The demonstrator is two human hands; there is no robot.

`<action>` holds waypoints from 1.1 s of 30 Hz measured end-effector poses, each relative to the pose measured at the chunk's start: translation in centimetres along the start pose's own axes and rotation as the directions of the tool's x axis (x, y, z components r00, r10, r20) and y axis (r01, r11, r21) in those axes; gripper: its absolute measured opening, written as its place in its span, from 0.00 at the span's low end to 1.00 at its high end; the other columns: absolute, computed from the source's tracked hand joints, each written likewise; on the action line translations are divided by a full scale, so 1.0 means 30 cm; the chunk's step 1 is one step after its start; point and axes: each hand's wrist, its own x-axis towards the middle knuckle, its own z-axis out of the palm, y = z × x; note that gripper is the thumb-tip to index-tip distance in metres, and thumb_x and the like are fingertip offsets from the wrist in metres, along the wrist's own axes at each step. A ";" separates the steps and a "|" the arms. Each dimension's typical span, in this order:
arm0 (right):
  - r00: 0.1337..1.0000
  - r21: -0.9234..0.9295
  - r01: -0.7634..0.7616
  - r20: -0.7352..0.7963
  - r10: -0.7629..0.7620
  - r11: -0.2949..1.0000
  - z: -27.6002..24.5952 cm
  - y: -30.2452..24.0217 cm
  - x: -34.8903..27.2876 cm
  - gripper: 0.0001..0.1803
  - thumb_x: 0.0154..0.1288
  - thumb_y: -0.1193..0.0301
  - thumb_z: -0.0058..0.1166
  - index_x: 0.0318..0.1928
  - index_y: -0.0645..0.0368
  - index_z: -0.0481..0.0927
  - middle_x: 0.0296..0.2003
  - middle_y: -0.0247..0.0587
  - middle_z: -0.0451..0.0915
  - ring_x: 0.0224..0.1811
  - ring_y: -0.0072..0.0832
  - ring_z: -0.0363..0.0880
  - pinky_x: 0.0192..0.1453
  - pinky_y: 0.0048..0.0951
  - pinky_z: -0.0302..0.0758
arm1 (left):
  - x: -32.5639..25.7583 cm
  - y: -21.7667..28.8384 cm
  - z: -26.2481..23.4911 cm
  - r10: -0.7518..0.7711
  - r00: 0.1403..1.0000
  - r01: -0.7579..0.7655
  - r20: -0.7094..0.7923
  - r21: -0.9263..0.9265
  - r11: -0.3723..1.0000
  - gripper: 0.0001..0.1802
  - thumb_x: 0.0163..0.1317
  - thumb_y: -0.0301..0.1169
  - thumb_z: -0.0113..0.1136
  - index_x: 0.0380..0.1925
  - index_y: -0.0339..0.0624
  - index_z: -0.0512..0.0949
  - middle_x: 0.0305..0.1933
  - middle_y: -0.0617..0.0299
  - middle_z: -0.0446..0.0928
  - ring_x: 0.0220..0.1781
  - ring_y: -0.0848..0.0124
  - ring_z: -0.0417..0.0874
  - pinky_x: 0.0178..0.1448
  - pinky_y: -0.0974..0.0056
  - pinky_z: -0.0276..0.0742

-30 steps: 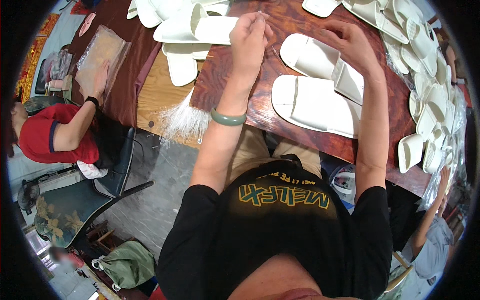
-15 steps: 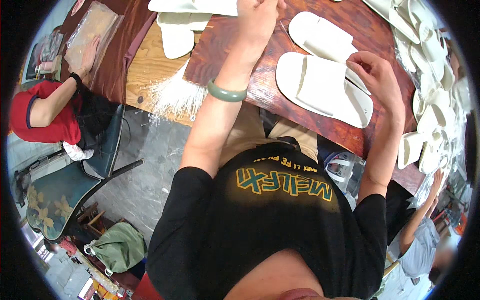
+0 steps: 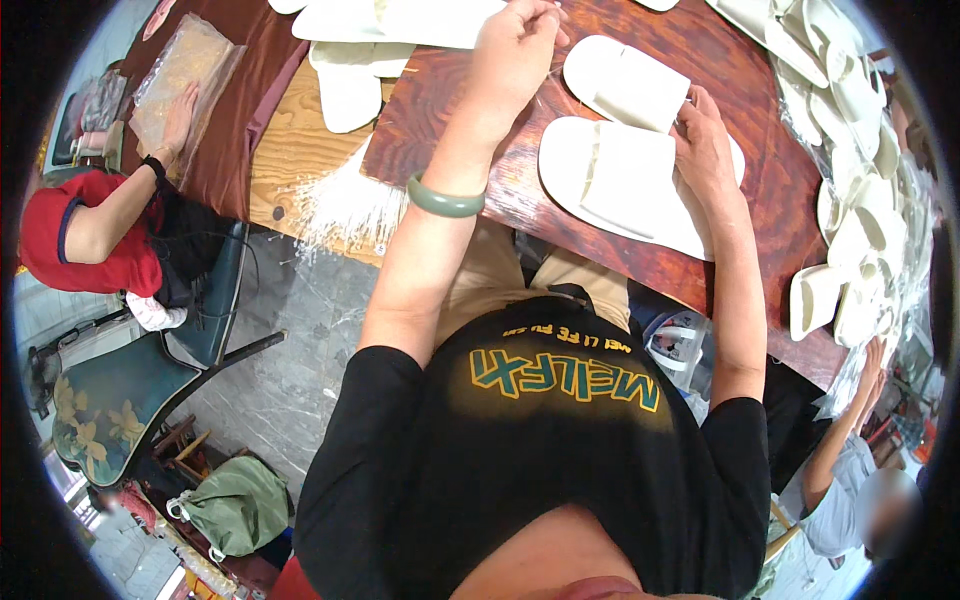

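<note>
Two white slide slippers lie side by side on the dark red-brown wooden board. My right hand (image 3: pixel 710 150) reaches over the near slipper (image 3: pixel 630 170), its thumb and fingers bent around the strap edge of the far slipper (image 3: pixel 620 75). The hand covers part of both slippers. My left hand (image 3: pixel 518 50) is raised left of the pair, its fingertips pinched together. Anything in that pinch is too small to make out. A green bangle (image 3: pixel 446 196) circles my left wrist.
Further white slippers (image 3: pixel 390 25) lie at the far left. A bundle of thin white strands (image 3: pixel 350 205) hangs over the table edge. Slippers in clear plastic (image 3: pixel 860 220) pile up at the right. A co-worker in red (image 3: pixel 95 230) rests a hand on a plastic-wrapped packet (image 3: pixel 185 75); another person (image 3: pixel 845 495) is at lower right.
My right hand has moved left and forward, from above the near slipper's right side to the far slipper's strap. My left hand stays pinched in nearly the same place. The view has shifted slightly.
</note>
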 end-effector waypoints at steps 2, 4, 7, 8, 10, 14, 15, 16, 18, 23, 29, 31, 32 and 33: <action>0.998 0.087 -0.060 0.002 0.061 0.994 -0.004 0.002 0.006 0.15 0.60 0.78 0.51 0.49 0.62 0.77 0.47 0.46 0.74 0.52 0.40 0.73 0.55 0.35 0.72 | -0.002 -0.008 -0.005 0.103 0.995 -0.104 0.014 0.226 0.969 0.11 0.65 0.31 0.52 0.40 0.35 0.79 0.32 0.63 0.80 0.29 0.79 0.76 0.33 0.73 0.72; 1.000 0.184 -0.019 -0.017 0.022 0.983 -0.011 0.008 0.003 0.12 0.59 0.77 0.52 0.43 0.62 0.80 0.41 0.41 0.77 0.42 0.34 0.78 0.47 0.33 0.74 | -0.006 0.009 -0.003 0.025 1.000 -0.029 0.019 0.277 0.960 0.12 0.64 0.32 0.53 0.39 0.36 0.80 0.34 0.62 0.81 0.34 0.77 0.78 0.39 0.71 0.73; 0.996 0.245 -0.067 0.075 0.050 0.967 -0.084 0.005 0.005 0.13 0.57 0.75 0.53 0.44 0.60 0.81 0.38 0.38 0.79 0.39 0.30 0.77 0.45 0.31 0.72 | -0.012 -0.009 -0.008 -0.050 0.998 0.029 0.043 0.393 0.919 0.13 0.63 0.33 0.54 0.40 0.35 0.80 0.36 0.60 0.82 0.38 0.74 0.79 0.43 0.69 0.74; 0.996 0.244 -0.075 0.068 0.060 0.967 -0.114 0.012 0.008 0.13 0.57 0.75 0.53 0.44 0.60 0.81 0.38 0.38 0.79 0.39 0.30 0.77 0.45 0.31 0.72 | -0.016 -0.020 -0.014 -0.048 0.997 0.015 0.061 0.455 0.890 0.13 0.63 0.33 0.54 0.40 0.35 0.80 0.35 0.60 0.82 0.37 0.74 0.79 0.42 0.69 0.74; 0.967 0.217 -0.016 0.251 -0.040 0.976 -0.186 0.038 0.001 0.16 0.55 0.72 0.56 0.46 0.57 0.81 0.41 0.37 0.78 0.42 0.27 0.77 0.47 0.29 0.72 | -0.022 0.003 -0.020 -0.049 0.994 -0.011 0.101 0.522 0.853 0.14 0.63 0.35 0.54 0.40 0.34 0.80 0.33 0.60 0.81 0.36 0.74 0.79 0.40 0.69 0.74; 0.910 0.181 0.298 0.242 -0.337 0.937 -0.198 0.050 -0.037 0.24 0.48 0.68 0.63 0.50 0.51 0.79 0.40 0.37 0.77 0.43 0.34 0.76 0.50 0.32 0.72 | -0.022 -0.005 -0.018 -0.150 0.980 0.054 0.132 0.546 0.836 0.15 0.65 0.35 0.53 0.42 0.34 0.79 0.32 0.63 0.80 0.33 0.77 0.77 0.38 0.72 0.73; 0.926 0.184 0.272 0.217 -0.309 0.944 -0.182 0.032 -0.038 0.22 0.47 0.67 0.65 0.47 0.54 0.80 0.38 0.38 0.77 0.43 0.36 0.76 0.50 0.34 0.72 | -0.021 -0.006 -0.015 -0.159 0.979 0.067 0.129 0.532 0.844 0.14 0.65 0.34 0.53 0.42 0.34 0.79 0.32 0.64 0.80 0.33 0.77 0.77 0.38 0.72 0.73; 0.931 0.186 0.264 0.207 -0.300 0.946 -0.170 0.030 -0.033 0.22 0.47 0.67 0.65 0.47 0.54 0.80 0.38 0.38 0.77 0.43 0.36 0.76 0.50 0.34 0.72 | -0.019 -0.011 -0.012 -0.169 0.978 0.081 0.124 0.520 0.851 0.14 0.65 0.34 0.52 0.41 0.34 0.79 0.31 0.64 0.79 0.33 0.78 0.77 0.37 0.73 0.73; 0.942 0.202 0.129 0.280 -0.184 0.971 -0.152 0.035 -0.017 0.16 0.49 0.72 0.64 0.41 0.60 0.80 0.37 0.35 0.75 0.42 0.28 0.75 0.48 0.28 0.71 | -0.013 -0.012 -0.010 -0.173 0.975 0.076 0.139 0.521 0.850 0.13 0.65 0.33 0.52 0.41 0.34 0.79 0.31 0.65 0.79 0.32 0.78 0.77 0.36 0.73 0.72; 0.963 0.207 0.221 0.112 -0.247 0.953 -0.165 0.067 -0.022 0.07 0.54 0.74 0.60 0.34 0.62 0.81 0.31 0.35 0.78 0.35 0.27 0.76 0.41 0.27 0.73 | -0.015 0.015 -0.001 -0.230 0.963 0.120 0.139 0.545 0.830 0.12 0.65 0.32 0.52 0.40 0.35 0.79 0.29 0.66 0.78 0.28 0.80 0.74 0.32 0.74 0.71; 0.989 0.116 0.144 0.028 -0.148 0.983 -0.204 0.095 -0.031 0.05 0.56 0.74 0.58 0.34 0.61 0.82 0.31 0.35 0.81 0.33 0.27 0.79 0.39 0.26 0.75 | -0.028 0.035 0.006 -0.232 0.964 0.129 0.131 0.531 0.837 0.11 0.66 0.31 0.51 0.39 0.34 0.79 0.26 0.67 0.77 0.26 0.80 0.74 0.31 0.74 0.70; 0.987 0.064 0.149 0.048 -0.152 0.987 -0.229 0.102 -0.036 0.05 0.56 0.75 0.58 0.34 0.61 0.83 0.32 0.37 0.81 0.34 0.27 0.79 0.39 0.27 0.75 | -0.027 0.041 0.008 -0.251 0.962 0.168 0.104 0.501 0.849 0.11 0.66 0.30 0.50 0.39 0.34 0.79 0.26 0.66 0.77 0.27 0.80 0.74 0.33 0.74 0.71; 0.987 0.064 0.150 0.048 -0.154 0.987 -0.239 0.107 -0.040 0.05 0.56 0.75 0.58 0.34 0.61 0.83 0.32 0.37 0.81 0.34 0.27 0.79 0.39 0.27 0.75 | -0.027 0.041 0.009 -0.250 0.963 0.167 0.103 0.500 0.849 0.11 0.66 0.30 0.50 0.39 0.34 0.79 0.26 0.66 0.77 0.27 0.80 0.74 0.33 0.74 0.71; 0.986 0.060 0.154 0.052 -0.158 0.986 -0.248 0.111 -0.042 0.06 0.56 0.75 0.58 0.35 0.62 0.83 0.32 0.37 0.82 0.33 0.27 0.79 0.38 0.26 0.75 | -0.027 0.043 0.007 -0.238 0.967 0.164 0.094 0.487 0.858 0.11 0.66 0.30 0.50 0.39 0.34 0.79 0.26 0.66 0.77 0.28 0.80 0.75 0.33 0.73 0.71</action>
